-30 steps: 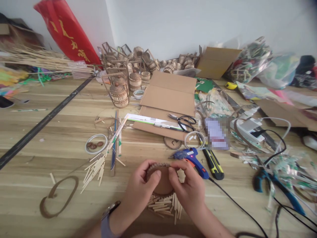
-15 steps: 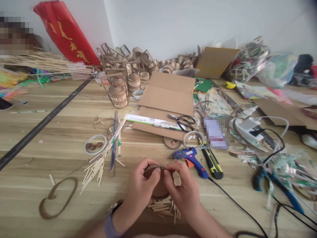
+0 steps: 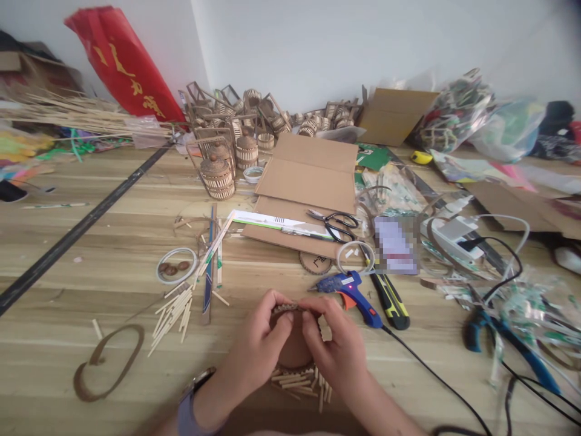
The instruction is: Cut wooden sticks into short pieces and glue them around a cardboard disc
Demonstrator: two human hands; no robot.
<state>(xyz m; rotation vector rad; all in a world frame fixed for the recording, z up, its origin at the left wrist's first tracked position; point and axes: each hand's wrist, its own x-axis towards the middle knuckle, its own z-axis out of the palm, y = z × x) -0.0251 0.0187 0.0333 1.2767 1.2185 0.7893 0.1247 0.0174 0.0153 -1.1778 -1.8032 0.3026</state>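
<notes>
Both hands hold a round brown cardboard disc (image 3: 296, 345) with a ridged edge strip, low in the middle of the view. My left hand (image 3: 261, 336) pinches its upper left rim, thumb on the inner face. At the upper right rim, my right hand (image 3: 336, 336) pinches too, its fingertips close to the left ones. Short wooden sticks (image 3: 295, 380) lie just below the disc. A blue glue gun (image 3: 351, 295) rests beyond my right hand, beside a yellow and black cutter (image 3: 391, 300). More short sticks (image 3: 175, 312) are scattered to the left.
Black scissors (image 3: 340, 223) and a ruler lie on folded cardboard (image 3: 308, 175). Small stick baskets (image 3: 218, 175) stand behind. A brown strip coil (image 3: 109, 363) is at left. Blue-handled pliers (image 3: 517, 345), cables and plastic scraps are at right.
My left wrist has shifted slightly left and the fingers of both hands have moved a little along the disc's rim. The grip on the disc stays.
</notes>
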